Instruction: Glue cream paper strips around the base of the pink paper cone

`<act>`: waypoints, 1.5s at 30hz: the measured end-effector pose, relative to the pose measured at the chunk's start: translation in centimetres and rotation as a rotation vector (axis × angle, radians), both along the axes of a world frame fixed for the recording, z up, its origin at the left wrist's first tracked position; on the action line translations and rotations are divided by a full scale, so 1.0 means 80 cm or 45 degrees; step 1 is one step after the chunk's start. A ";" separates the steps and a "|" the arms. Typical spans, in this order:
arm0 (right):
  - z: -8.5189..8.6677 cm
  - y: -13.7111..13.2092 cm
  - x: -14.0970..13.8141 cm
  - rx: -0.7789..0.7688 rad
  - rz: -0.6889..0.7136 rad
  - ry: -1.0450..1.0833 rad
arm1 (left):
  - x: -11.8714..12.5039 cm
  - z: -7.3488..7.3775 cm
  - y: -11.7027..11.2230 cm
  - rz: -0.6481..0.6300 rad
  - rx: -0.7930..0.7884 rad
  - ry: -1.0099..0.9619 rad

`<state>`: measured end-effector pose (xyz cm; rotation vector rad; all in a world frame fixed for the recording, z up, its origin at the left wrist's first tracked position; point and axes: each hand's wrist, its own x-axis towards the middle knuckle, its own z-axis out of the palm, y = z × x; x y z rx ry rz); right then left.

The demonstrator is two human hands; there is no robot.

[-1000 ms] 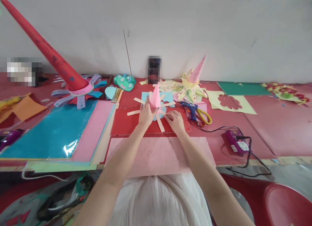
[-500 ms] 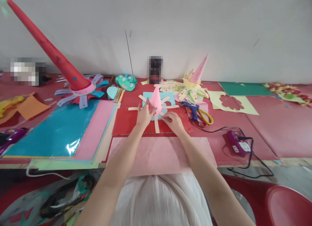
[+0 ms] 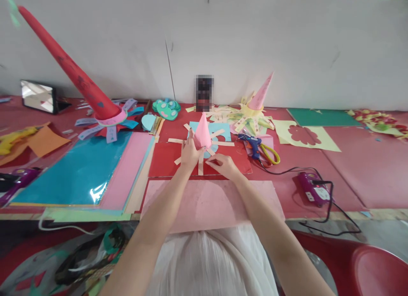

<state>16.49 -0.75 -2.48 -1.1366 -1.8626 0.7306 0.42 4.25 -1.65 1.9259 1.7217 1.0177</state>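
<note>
A pink paper cone (image 3: 203, 134) stands upright with pale paper strips (image 3: 200, 164) spreading out from its base. My left hand (image 3: 190, 155) is closed around the cone's left side near the bottom. Just right of the front strip, my right hand (image 3: 223, 165) has its fingertips pinched together; whatever is between them is too small to make out. Under the cone and strips lie a light blue paper with a cut-out (image 3: 227, 128) and a red board (image 3: 165, 162).
A blue glue gun (image 3: 255, 145) and yellow-handled scissors (image 3: 270, 155) lie to the right, with a cord to a purple power strip (image 3: 314, 189). A tall red cone (image 3: 76, 77) and blue sheets (image 3: 76, 172) are at left. Another pink cone (image 3: 261, 94) stands behind.
The cone and its strips have turned and shifted slightly left under my left hand. My right hand has moved a little left and down, closer to the front strip.
</note>
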 end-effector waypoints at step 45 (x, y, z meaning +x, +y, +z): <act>0.163 0.114 -0.027 0.000 -0.523 0.141 | -0.011 0.006 -0.005 0.130 0.546 0.078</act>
